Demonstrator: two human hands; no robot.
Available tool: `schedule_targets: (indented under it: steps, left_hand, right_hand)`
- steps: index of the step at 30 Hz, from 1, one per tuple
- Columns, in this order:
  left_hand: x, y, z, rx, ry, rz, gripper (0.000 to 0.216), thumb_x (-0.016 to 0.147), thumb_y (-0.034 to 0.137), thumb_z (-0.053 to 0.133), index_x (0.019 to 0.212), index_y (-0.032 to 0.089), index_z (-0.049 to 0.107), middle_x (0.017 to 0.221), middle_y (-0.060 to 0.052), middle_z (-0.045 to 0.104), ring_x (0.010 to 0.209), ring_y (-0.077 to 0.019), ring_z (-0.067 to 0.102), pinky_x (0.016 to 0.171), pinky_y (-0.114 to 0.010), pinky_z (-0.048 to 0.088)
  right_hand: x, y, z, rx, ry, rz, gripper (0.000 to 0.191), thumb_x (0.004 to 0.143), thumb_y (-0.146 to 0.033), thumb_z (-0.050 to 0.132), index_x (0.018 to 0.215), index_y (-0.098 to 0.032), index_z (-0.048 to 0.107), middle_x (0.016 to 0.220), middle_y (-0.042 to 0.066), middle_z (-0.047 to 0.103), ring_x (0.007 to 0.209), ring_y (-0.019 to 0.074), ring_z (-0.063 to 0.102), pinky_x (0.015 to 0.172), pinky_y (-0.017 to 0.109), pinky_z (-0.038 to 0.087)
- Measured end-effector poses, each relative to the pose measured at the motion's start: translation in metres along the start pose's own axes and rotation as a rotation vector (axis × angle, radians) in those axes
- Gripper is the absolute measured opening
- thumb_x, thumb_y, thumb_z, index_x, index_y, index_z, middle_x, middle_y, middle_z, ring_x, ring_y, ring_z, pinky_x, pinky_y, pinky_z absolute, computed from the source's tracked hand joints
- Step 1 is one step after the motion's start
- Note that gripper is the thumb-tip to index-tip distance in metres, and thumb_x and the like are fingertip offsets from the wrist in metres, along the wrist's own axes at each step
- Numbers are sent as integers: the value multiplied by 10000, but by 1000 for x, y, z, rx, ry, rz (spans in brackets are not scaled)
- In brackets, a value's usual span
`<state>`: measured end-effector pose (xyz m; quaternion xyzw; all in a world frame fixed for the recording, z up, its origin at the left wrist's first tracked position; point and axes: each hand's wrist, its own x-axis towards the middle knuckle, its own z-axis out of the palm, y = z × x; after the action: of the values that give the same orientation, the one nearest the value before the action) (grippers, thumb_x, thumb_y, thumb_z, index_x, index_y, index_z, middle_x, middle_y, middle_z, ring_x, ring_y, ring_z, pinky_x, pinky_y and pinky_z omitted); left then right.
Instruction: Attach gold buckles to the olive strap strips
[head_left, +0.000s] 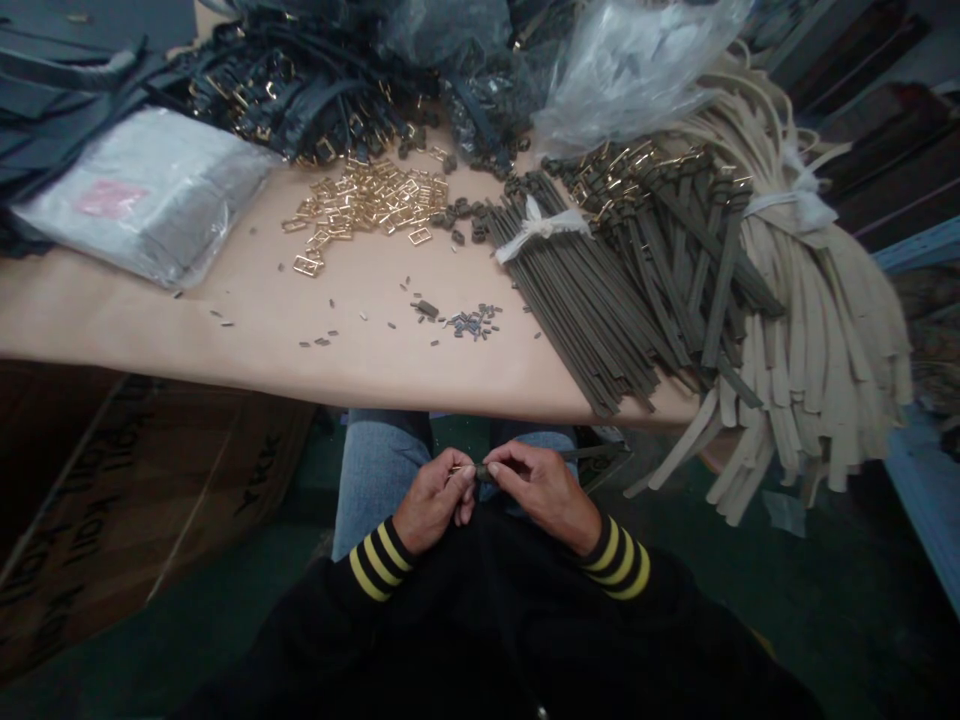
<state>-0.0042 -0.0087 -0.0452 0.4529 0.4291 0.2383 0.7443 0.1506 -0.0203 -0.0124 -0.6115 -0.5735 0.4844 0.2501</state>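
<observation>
Just past the table's near edge, above my lap, my left hand [436, 502] and my right hand [546, 492] meet. Both pinch a small section of a dark olive strap [484, 473], thumbs facing each other. A bit of gold metal shows at the left fingertips, but it is too small to make out. Toward the right, a thin dark length emerges from behind my right hand. On the table beyond lie small metal clips [472, 322] in a loose heap, and gold buckles [375, 200] are piled farther back.
Olive straps [577, 300], tied with white, lie at the right beside hanging beige straps [825, 330]. Dark straps with buckles [300, 90] fill the back left. A plastic-wrapped white packet [157, 190] lies left. Below the table stands a cardboard box [150, 480].
</observation>
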Motion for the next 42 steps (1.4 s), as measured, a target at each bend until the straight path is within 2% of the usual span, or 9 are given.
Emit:
schedule_targets:
  steps: [5,11,16,21,27,33,39,42]
  left_hand:
    - [1,0,-1,-33,15,-12,255,782,392,448,699,155,408,467,80,437,360,-45,424,367,-166,318]
    - [1,4,1,-121,-9,-33,269,782,423,435,735,160,400,494,91,411,346,-39,418,351,-164,289]
    - [1,4,3,-145,-22,-4,267,809,447,371,792,181,353,466,112,390,320,-37,394,342,-149,269]
    - [2,3,3,-151,-86,9,260,814,442,363,889,199,305,463,122,401,319,-47,405,334,-143,289]
    - [2,5,2,-74,-141,7,265,823,431,353,933,197,293,483,115,407,340,-41,397,349,-141,296]
    - [2,7,3,-26,-145,-1,267,823,428,354,939,196,291,497,111,392,352,-38,391,354,-138,296]
    - [2,4,2,-47,-173,6,249,825,425,352,921,205,285,494,114,395,331,-37,364,339,-141,290]
    - [2,4,1,-52,-202,0,237,830,411,353,927,204,291,486,117,383,328,-34,348,342,-139,281]
  right_hand:
    - [1,2,-1,38,-29,-35,127,735,-212,550,805,-131,619,749,51,624,705,138,580,632,235,452]
    - [6,8,1,55,-3,-16,109,736,-202,528,790,-147,604,701,28,598,665,128,565,591,231,450]
    - [9,8,3,165,24,55,80,720,-221,508,766,-155,514,639,-13,537,577,100,531,539,207,440]
    - [12,8,0,133,6,54,66,723,-209,489,733,-149,515,618,-14,530,568,100,512,539,208,414]
    - [13,7,-6,150,-119,18,111,746,-216,473,744,-137,552,627,-14,529,558,92,470,533,204,379]
    - [15,6,-6,168,-158,44,75,733,-201,457,705,-145,498,585,-34,462,531,85,423,492,193,335]
    - [18,9,-5,329,-261,145,26,728,-175,423,710,-158,430,591,-23,503,545,97,499,523,207,375]
    - [18,12,-6,359,-291,140,27,725,-180,432,726,-153,434,592,-23,501,542,97,502,523,210,380]
